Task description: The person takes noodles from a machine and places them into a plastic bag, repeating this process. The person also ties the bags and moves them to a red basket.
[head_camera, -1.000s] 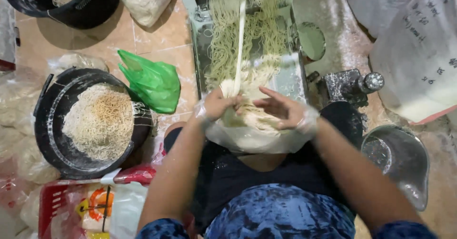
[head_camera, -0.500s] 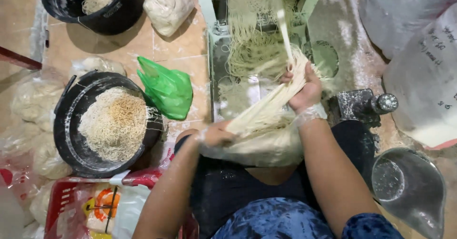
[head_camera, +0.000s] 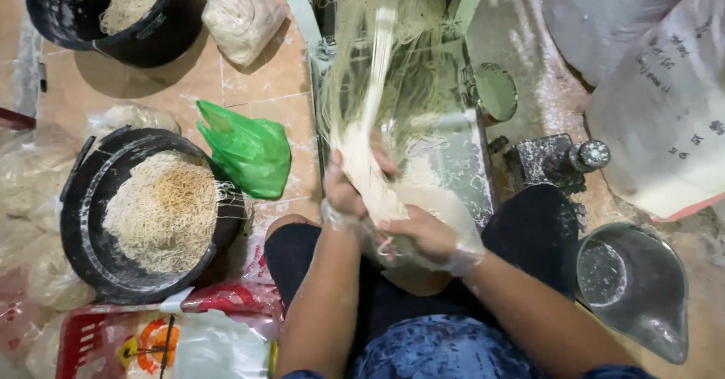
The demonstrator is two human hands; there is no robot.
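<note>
We've got both hands in thin clear gloves at mid frame, w/ the left hand (head_camera: 349, 186) clenched round a thick bunch of fresh noodles (head_camera: 370, 160) and the right hand (head_camera: 423, 232) gripping the clear plastic bag (head_camera: 445, 213) just below it. Strands run up to the noodle machine (head_camera: 453, 145) at top center. Big black tub (head_camera: 91, 243) of noodles sits left, green bag (head_camera: 249, 149) beside it on the tiled floor (head_camera: 264, 77). Clear jug (head_camera: 634, 288) lower right.

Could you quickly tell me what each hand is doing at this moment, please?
Left hand: closed around the bundle of noodle strands.
Right hand: closed on the clear plastic bag below the same bundle.
</note>
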